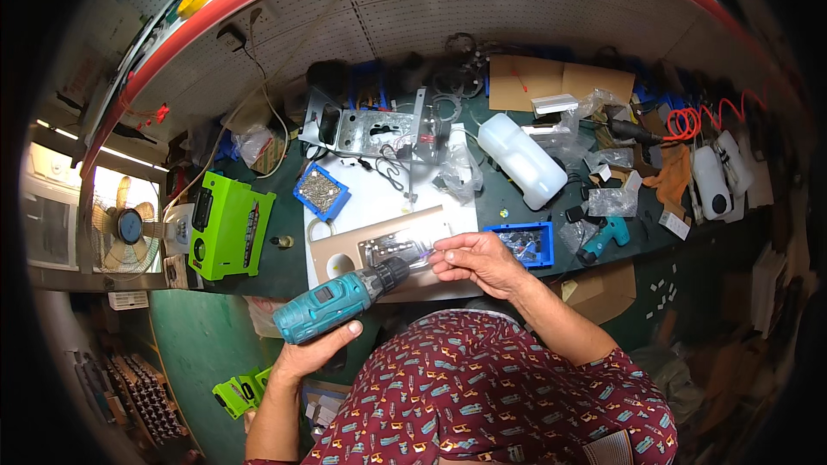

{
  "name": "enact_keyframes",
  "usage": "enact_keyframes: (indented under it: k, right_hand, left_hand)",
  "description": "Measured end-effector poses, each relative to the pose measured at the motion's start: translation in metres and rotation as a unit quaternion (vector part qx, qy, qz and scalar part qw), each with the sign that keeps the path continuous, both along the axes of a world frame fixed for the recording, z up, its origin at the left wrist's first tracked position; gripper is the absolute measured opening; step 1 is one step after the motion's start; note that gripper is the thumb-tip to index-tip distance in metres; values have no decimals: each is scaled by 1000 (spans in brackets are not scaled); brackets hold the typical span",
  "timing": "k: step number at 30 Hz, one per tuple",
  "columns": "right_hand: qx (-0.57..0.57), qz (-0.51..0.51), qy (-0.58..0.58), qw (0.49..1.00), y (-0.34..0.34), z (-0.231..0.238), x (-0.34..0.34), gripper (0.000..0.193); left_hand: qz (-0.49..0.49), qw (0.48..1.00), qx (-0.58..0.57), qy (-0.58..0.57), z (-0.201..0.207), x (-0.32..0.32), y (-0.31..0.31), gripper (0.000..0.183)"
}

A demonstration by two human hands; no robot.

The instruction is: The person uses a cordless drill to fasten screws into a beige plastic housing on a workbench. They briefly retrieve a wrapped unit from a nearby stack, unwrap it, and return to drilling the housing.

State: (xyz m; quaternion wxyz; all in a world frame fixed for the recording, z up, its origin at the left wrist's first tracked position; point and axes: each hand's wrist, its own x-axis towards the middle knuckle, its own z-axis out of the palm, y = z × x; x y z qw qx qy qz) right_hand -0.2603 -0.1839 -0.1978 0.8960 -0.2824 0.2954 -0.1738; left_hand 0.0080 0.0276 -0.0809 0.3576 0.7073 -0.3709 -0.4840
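Note:
My left hand (314,353) is wrapped under a teal cordless drill (323,306), its black chuck pointing right and slightly up. The fingers of my right hand (481,263) are pinched together at the tip of the drill bit; whatever small piece they may hold is too small to make out. Beneath the chuck and fingertips lies a beige panel (353,241) with a round hole and a cut-out showing metal parts. The panel rests on a white sheet (401,200) on the green bench.
A blue bin of small screws (321,193) and a blue tray (551,243) flank the panel. Farther back are a metal bracket (379,131) with wires and a white plastic container (522,164). A green machine housing (228,226) stands left; another teal drill (610,237) lies right.

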Motion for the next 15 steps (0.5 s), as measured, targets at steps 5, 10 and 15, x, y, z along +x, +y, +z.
enact_keyframes:
  k: [5, 10, 15]
  right_hand:
    - [7, 2, -11, 1000, -6, -7, -18, 32]
    - [12, 9, -20, 1000, -8, -13, -28, 32]
    - [22, 7, -23, 999, -1, -12, -31, 33]
  left_hand:
    - [9, 1000, 15, 12, -3, -30, -7, 35]
    - [-2, 1000, -7, -18, -2, -48, -8, 33]
    - [-5, 1000, -1, -15, -1, -49, -2, 33]
